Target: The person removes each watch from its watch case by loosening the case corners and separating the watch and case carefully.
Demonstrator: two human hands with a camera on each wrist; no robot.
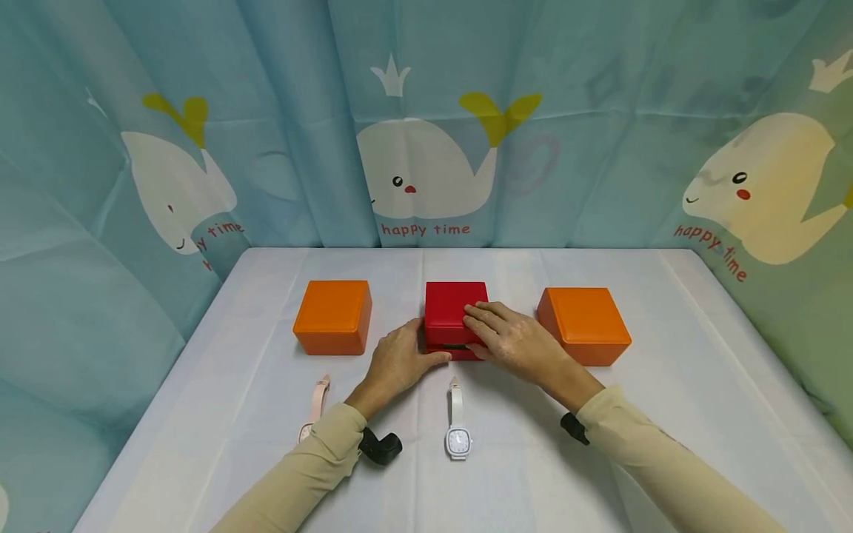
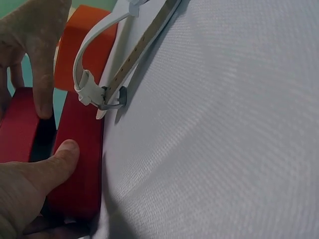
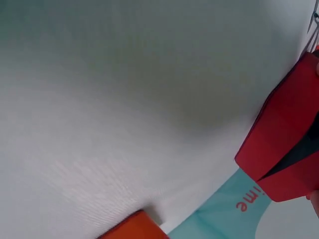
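Observation:
A red box (image 1: 456,302) stands at the middle of the table, its lid tipped up a little at the front. My left hand (image 1: 396,361) grips the box's base at the left front corner; in the left wrist view the thumb (image 2: 67,158) lies on the base's front wall. My right hand (image 1: 518,342) holds the lid, with fingers over its top and the thumb at its front edge. A dark gap between lid and base shows in the right wrist view of the red box (image 3: 284,127). What lies inside is hidden.
A white watch (image 1: 457,441) lies in front of the red box. The pink watch (image 1: 318,400) at left is partly covered by my left sleeve. One orange box (image 1: 332,307) stands left of the red box, another orange box (image 1: 588,314) right. A whale-print curtain (image 1: 426,170) hangs behind the table.

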